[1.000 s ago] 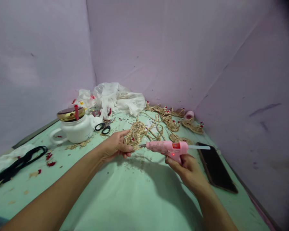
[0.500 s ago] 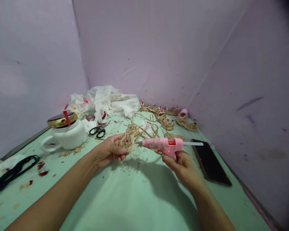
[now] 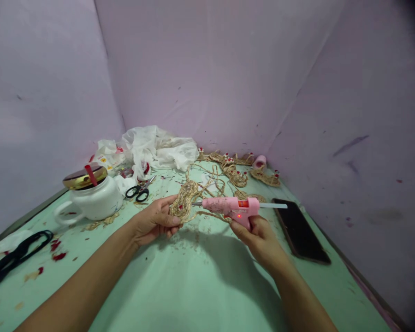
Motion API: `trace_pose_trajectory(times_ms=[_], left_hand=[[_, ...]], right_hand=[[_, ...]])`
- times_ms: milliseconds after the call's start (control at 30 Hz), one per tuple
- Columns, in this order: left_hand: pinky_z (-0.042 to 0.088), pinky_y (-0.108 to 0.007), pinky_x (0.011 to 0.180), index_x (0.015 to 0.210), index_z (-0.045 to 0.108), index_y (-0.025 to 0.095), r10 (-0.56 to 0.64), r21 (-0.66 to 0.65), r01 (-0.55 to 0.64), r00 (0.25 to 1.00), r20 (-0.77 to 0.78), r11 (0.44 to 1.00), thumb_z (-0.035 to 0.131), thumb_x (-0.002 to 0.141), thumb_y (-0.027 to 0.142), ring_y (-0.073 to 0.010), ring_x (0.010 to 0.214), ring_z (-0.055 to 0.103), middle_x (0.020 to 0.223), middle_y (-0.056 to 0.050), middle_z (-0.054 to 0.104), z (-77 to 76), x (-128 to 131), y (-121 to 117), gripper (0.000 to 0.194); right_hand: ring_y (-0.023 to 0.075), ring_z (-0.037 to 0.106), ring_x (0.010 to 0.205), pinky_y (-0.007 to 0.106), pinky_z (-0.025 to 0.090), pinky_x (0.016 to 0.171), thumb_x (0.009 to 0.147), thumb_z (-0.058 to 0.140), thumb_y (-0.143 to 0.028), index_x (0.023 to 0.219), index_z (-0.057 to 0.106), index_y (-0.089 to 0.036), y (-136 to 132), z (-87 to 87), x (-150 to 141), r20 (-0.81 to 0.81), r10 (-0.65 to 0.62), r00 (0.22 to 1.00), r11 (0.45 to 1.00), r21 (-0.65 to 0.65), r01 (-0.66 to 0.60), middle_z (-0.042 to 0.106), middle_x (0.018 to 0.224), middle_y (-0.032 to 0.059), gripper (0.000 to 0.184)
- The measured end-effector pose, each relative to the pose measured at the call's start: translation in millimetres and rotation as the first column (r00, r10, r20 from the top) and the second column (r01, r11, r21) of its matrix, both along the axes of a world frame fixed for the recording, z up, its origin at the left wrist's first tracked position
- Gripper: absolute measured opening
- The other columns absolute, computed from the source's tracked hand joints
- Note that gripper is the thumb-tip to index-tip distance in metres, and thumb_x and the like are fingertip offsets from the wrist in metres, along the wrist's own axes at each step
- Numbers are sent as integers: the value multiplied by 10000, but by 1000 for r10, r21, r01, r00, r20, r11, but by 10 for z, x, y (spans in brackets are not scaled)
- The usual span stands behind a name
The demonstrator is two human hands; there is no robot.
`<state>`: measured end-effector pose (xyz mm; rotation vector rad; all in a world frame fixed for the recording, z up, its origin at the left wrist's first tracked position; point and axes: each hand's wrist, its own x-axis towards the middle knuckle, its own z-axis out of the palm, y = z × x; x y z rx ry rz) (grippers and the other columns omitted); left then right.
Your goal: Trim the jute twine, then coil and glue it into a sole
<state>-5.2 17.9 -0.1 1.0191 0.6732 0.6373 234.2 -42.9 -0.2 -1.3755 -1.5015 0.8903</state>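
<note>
My left hand is closed on the edge of a coiled sole of braided straw cord, held up above the table with a small red spot near its lower end. My right hand grips a pink glue gun by its handle. The gun's metal nozzle points left and meets, or nearly meets, the sole's right edge. A white glue stick juts from its back, and a red light glows on its side. A loose length of cord runs from the sole to my right fingers.
Scissors and a white mug with a gold lid lie to the left. A phone rests at the right. Several decorated straw pieces and a white plastic bag sit by the back wall. Black cord lies far left.
The view has shifted slightly. The loose cord now shows stretched below the gun between my hands. Both hands keep their grips, and the nozzle stays at the sole's right edge.
</note>
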Motion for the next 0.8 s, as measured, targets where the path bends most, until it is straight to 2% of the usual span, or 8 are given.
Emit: trace_pose_trajectory(times_ms=[233,467,633,800], left_hand=[[426,-129,381,1259,413,180,-3,15,3,1000,-19,1000,719,597,147,-69,451,534,671,-3,599,16,11,-20,730],[429,-131,389,1276,392,180,-15,22,16,1000,-13,1000,716,602,143,-65,453,534,702,-16,604,15,22,-6,748],[431,-129,387,1254,412,172,-3,25,3,1000,-23,1000,724,593,157,-67,449,534,679,-8,597,10,13,-3,731],[423,-129,382,1237,427,168,0,35,0,1000,-23,999,725,591,163,-66,445,528,674,-4,590,-3,15,-9,711]], right_hand=[[84,257,450,230,210,409,684,539,-379,516,394,-201,-15,69,-35,-52,6,999,1000,-5,-6,298,486,-55,285],[83,262,450,228,213,409,696,547,-358,507,420,-191,-18,52,-22,-37,8,999,1000,14,-7,305,483,-53,282],[102,317,486,239,247,448,704,543,-390,611,559,-139,-31,92,-43,-22,-3,1000,1000,-20,2,363,516,-33,268],[113,353,500,235,271,450,724,553,-381,668,603,-153,-28,95,-29,-57,19,998,999,39,-17,442,537,-13,239]])
